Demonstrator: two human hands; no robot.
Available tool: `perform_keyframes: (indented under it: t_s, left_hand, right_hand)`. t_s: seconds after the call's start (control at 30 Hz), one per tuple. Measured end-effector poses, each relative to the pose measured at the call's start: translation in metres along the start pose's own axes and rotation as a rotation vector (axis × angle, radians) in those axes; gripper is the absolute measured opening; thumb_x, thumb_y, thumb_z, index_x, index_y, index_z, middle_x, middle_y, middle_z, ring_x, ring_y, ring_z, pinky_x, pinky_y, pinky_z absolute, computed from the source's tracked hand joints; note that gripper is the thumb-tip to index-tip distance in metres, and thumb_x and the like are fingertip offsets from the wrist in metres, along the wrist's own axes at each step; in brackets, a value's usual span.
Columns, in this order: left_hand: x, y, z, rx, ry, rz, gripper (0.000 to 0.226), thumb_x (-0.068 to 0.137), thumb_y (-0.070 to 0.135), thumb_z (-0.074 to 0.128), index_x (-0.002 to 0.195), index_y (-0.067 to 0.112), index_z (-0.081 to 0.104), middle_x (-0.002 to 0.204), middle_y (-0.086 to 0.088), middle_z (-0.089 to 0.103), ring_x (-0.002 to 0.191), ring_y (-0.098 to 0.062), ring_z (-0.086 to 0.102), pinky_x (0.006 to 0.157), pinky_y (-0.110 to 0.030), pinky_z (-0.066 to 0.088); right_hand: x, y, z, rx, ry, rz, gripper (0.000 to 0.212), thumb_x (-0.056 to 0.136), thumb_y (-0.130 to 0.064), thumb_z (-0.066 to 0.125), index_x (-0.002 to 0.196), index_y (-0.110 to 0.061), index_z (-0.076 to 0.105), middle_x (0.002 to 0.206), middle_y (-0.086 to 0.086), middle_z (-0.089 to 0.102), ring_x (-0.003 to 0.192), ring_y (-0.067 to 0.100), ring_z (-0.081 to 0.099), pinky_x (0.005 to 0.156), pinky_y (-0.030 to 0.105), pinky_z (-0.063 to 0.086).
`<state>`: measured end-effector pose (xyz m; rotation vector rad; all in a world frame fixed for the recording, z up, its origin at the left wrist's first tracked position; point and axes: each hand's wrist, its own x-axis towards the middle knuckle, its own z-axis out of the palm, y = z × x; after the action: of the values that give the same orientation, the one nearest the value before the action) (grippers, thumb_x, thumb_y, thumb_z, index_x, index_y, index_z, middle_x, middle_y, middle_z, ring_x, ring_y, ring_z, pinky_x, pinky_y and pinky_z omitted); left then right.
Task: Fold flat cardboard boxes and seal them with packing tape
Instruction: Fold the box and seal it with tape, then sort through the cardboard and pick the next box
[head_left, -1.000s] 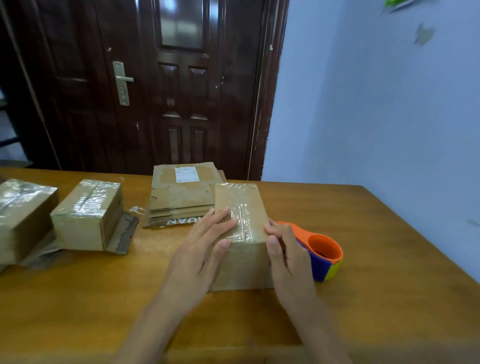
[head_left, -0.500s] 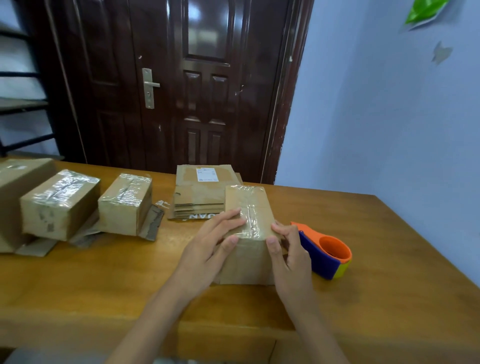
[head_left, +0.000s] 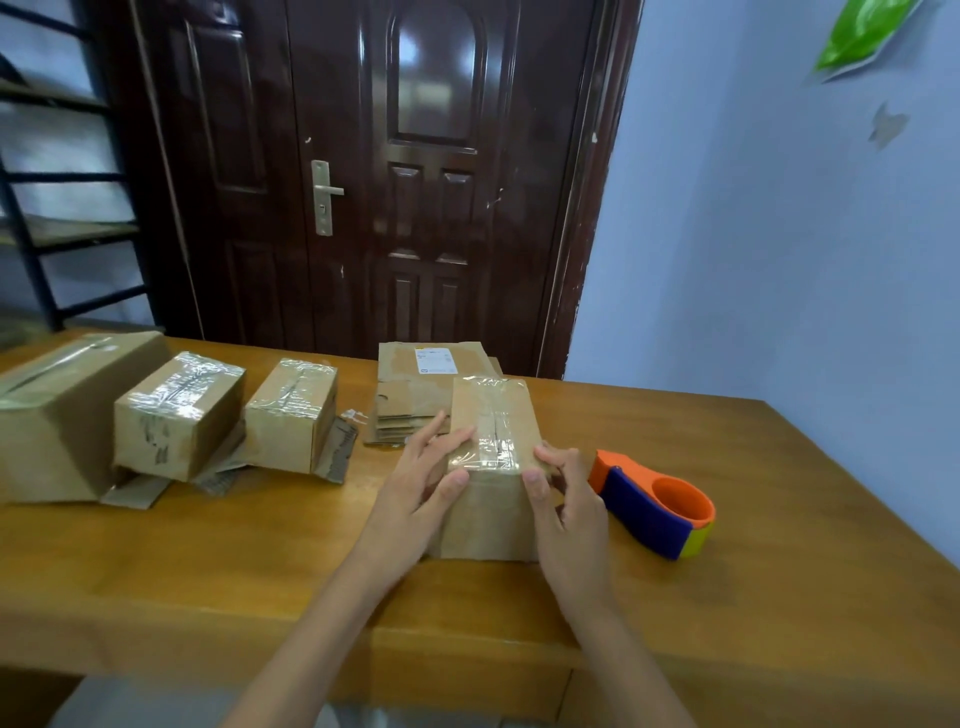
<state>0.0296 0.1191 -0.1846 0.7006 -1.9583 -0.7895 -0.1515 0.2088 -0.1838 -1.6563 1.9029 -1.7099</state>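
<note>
1. The box (head_left: 491, 467) between the hands is matt brown cardboard, topped with glossy, wrinkled clear tape.
2. The three sealed boxes (head_left: 182, 415) at left show the same shiny film.
3. The table (head_left: 779, 519) is smooth varnished wood.
4. The tape dispenser (head_left: 657, 506) looks like smooth plastic.
5. The door (head_left: 415, 182) is glossy dark wood; its handle (head_left: 324, 195) is metal.

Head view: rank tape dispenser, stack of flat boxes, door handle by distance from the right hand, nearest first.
From the right hand:
1. Tape dispenser, just to its right on the table.
2. Stack of flat boxes, behind and to the left.
3. Door handle, on the door beyond the table.
</note>
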Motion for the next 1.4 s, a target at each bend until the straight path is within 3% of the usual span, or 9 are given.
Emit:
perform_keyframes:
  t_s: [0.1, 0.3, 0.4, 0.53, 0.87, 1.0, 1.07, 1.2, 1.4]
  left_hand:
    - [0.01, 0.0, 0.009, -0.021, -0.021, -0.04, 0.05, 0.099, 0.07, 0.047, 0.148, 0.058, 0.046, 0.165, 0.017, 0.038, 0.151, -0.002, 0.034, 0.119, -0.048, 0.043]
    - [0.047, 0.011, 0.045, -0.047, -0.073, -0.079, 0.047, 0.101, 0.056, 0.053, 0.147, 0.046, 0.054, 0.166, 0.009, 0.038, 0.15, -0.004, 0.035, 0.123, -0.042, 0.036]
    - [0.06, 0.011, 0.062, -0.069, -0.095, -0.083, 0.046, 0.102, 0.057, 0.052, 0.147, 0.044, 0.053, 0.164, 0.013, 0.04, 0.145, -0.002, 0.037, 0.122, -0.039, 0.038]
    - [0.071, 0.005, 0.08, -0.1, -0.105, -0.074, 0.053, 0.099, 0.072, 0.047, 0.146, 0.049, 0.049, 0.164, 0.012, 0.041, 0.151, -0.008, 0.035, 0.121, -0.05, 0.038]
    - [0.102, 0.015, 0.108, -0.001, -0.184, -0.106, 0.061, 0.088, 0.088, 0.034, 0.141, 0.06, 0.044, 0.164, 0.011, 0.032, 0.15, -0.017, 0.034, 0.119, -0.054, 0.041]
    - [0.111, 0.013, 0.094, -0.141, -0.219, -0.146, 0.048, 0.104, 0.064, 0.042, 0.149, 0.049, 0.045, 0.156, 0.016, 0.043, 0.139, -0.006, 0.047, 0.116, -0.045, 0.046]
    - [0.113, 0.016, 0.095, -0.347, -0.142, -0.358, 0.045, 0.11, 0.054, 0.039, 0.153, 0.042, 0.042, 0.147, 0.016, 0.05, 0.126, -0.005, 0.055, 0.113, -0.043, 0.049]
    - [0.115, 0.005, 0.098, -0.432, -0.161, -0.694, 0.052, 0.106, 0.067, 0.031, 0.143, 0.042, 0.058, 0.143, 0.012, 0.06, 0.132, -0.016, 0.054, 0.119, -0.042, 0.041]
    - [0.118, 0.016, 0.102, -0.38, -0.163, -0.707, 0.066, 0.1, 0.079, 0.027, 0.153, 0.044, 0.044, 0.152, 0.01, 0.053, 0.139, -0.018, 0.047, 0.102, -0.04, 0.034]
  right_hand:
    - [0.008, 0.002, -0.007, -0.041, 0.009, 0.029, 0.027, 0.101, -0.059, 0.048, 0.123, -0.044, 0.054, 0.134, -0.019, 0.063, 0.111, -0.024, 0.053, 0.081, 0.009, 0.051]
    - [0.034, 0.025, -0.032, -0.133, 0.069, 0.114, 0.033, 0.101, -0.064, 0.047, 0.124, -0.042, 0.055, 0.122, -0.014, 0.069, 0.112, 0.006, 0.065, 0.088, 0.033, 0.059]
    - [0.044, 0.034, -0.043, -0.152, 0.08, 0.109, 0.037, 0.101, -0.063, 0.046, 0.125, -0.037, 0.056, 0.121, -0.015, 0.069, 0.111, 0.005, 0.065, 0.083, 0.027, 0.058]
    - [0.053, 0.044, -0.055, -0.178, 0.083, 0.09, 0.046, 0.1, -0.062, 0.044, 0.13, -0.03, 0.058, 0.123, -0.011, 0.069, 0.11, 0.005, 0.064, 0.076, 0.017, 0.052]
    - [0.078, 0.063, -0.074, -0.337, 0.148, 0.146, 0.034, 0.105, -0.051, 0.044, 0.128, -0.029, 0.054, 0.117, -0.007, 0.071, 0.102, 0.013, 0.068, 0.065, 0.02, 0.046]
    - [0.09, 0.038, -0.063, -0.441, 0.06, 0.27, 0.073, 0.082, -0.089, 0.044, 0.128, -0.032, 0.038, 0.118, -0.009, 0.064, 0.098, 0.015, 0.063, 0.071, 0.033, 0.056]
    - [0.096, 0.025, -0.054, -0.463, 0.027, 0.298, 0.09, 0.073, -0.094, 0.054, 0.137, -0.034, 0.032, 0.127, -0.008, 0.062, 0.109, 0.019, 0.066, 0.078, 0.035, 0.059]
    - [0.107, 0.025, -0.053, -0.133, 0.074, 0.455, 0.095, 0.075, -0.093, 0.051, 0.146, -0.032, 0.039, 0.141, -0.004, 0.06, 0.121, 0.019, 0.06, 0.095, 0.042, 0.057]
    - [0.115, 0.022, -0.057, 0.272, -0.055, 0.72, 0.068, 0.089, -0.077, 0.058, 0.139, -0.035, 0.041, 0.134, 0.0, 0.058, 0.115, 0.021, 0.059, 0.091, 0.045, 0.057]
